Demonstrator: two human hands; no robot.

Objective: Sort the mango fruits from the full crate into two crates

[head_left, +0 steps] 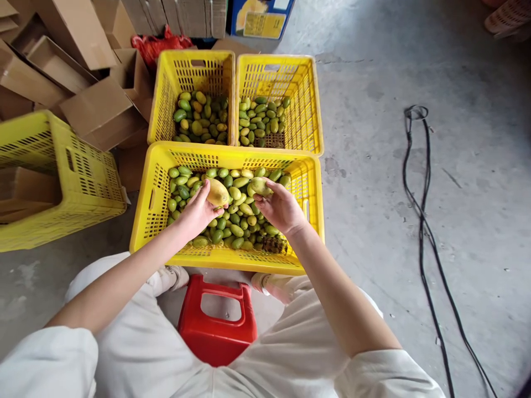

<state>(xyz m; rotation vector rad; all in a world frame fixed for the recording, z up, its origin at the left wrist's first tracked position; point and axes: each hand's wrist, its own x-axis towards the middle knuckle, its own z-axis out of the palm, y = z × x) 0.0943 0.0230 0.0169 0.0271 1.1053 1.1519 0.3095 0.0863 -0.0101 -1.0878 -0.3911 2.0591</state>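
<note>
My left hand (201, 211) is closed round a yellow mango (217, 193), held above the near yellow crate (228, 260). To its right, my right hand (282, 207) holds a paler, yellow-green mango (260, 187) between thumb and fingers. Below both hands, the near crate contains many small green and yellowish mangoes (236, 230). A dark brown patch (274, 244) shows at its front right corner; I cannot make out what it is. Behind stand two more yellow crates, the left one (194, 58) with mixed green and yellow mangoes, the right one (309, 105) with mostly green ones.
A red plastic stool (218, 331) lies between my legs. On the left are another yellow crate (85, 177) and heaped cardboard boxes (103, 110). A red bag (160, 45) and a blue carton (261, 19) are at the back. Black cable (421, 215) runs across the right floor.
</note>
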